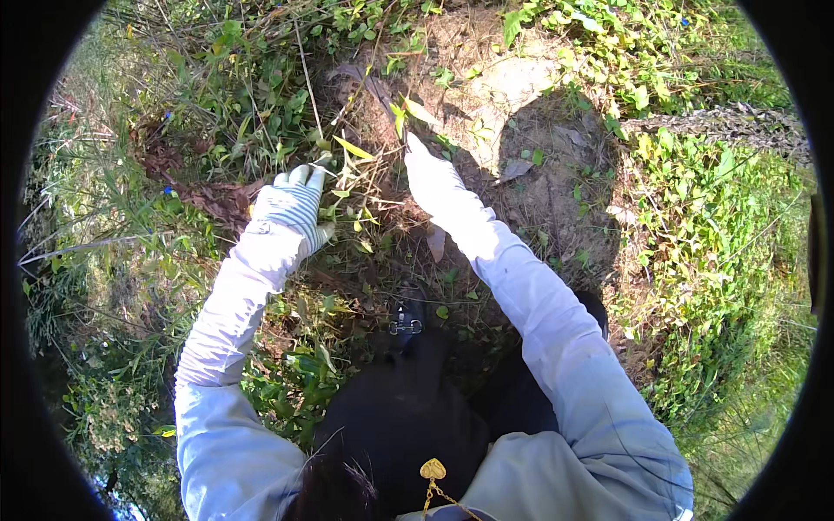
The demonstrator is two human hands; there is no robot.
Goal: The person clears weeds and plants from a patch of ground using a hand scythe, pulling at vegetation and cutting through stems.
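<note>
My left hand, in a striped white work glove, reaches into the weeds at the left. Its fingertips and thumb touch thin leafy stems; how firmly they are held is hidden. My right hand, in a white glove that looks overexposed in the sun, is closed around a hand tool. From its fingers a dark, narrow blade points away to the upper left, close to the soil. The tool's handle is hidden in the fist. A few yellow-green leaves hang between the two hands.
Sandy soil with sparse sprigs lies beyond my right hand, partly in shadow. Dry brown leaves lie beside my left hand. Low green vines grow at the right. My dark shoe, with a metal buckle, stands close below.
</note>
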